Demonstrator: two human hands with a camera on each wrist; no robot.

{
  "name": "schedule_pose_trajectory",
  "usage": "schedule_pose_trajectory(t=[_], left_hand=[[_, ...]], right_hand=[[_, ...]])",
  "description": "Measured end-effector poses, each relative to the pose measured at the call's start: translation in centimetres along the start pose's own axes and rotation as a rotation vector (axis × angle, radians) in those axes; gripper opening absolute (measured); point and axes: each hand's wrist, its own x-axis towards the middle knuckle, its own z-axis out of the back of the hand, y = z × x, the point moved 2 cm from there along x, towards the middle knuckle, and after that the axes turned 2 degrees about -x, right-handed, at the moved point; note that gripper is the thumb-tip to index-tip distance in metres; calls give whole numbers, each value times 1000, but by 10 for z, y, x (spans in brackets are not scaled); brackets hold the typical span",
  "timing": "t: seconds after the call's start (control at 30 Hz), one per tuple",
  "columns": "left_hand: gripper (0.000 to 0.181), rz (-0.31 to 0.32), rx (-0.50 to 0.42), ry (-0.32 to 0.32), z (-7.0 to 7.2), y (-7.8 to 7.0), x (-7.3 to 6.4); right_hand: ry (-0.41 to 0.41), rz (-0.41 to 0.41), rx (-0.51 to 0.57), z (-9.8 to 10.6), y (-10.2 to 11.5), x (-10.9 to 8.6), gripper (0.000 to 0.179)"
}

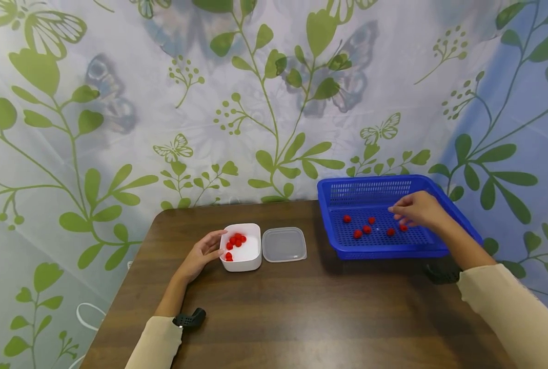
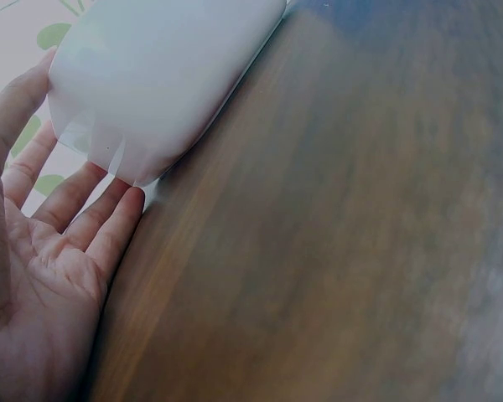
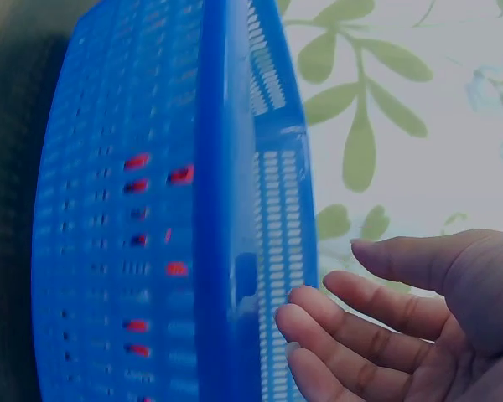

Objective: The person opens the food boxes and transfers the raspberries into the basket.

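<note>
My left hand rests against the left side of a white plastic food container, its thumb at the near rim and its fingers spread along the wall. Several small red berry-like pieces lie inside. In the left wrist view, fairly straight fingertips touch the container's pale wall. Over the right part of a blue plastic basket hovers my right hand, its fingers loosely bent with nothing between them. More red pieces are scattered on the basket's slotted floor; the right wrist view shows them through the slotted side.
A clear plastic lid lies flat between container and basket. Everything stands on a dark brown wooden table, with a leaf-patterned cloth behind it. A white cable hangs beyond the table's left edge.
</note>
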Motion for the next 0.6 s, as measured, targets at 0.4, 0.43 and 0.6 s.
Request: schedule_pose_trajectory(t=[0.4,0.43,0.6], left_hand=[[53,3,30,-1,2,4,1],[53,2,29,-1,2,4,1],[53,7,17,1,2,3,1]], right_hand=[[-26,58,-20,-8,31,-18,44],[-28,64,-23,-9,34,-19,43],[-38,97,-15,-11,45,-25,41]])
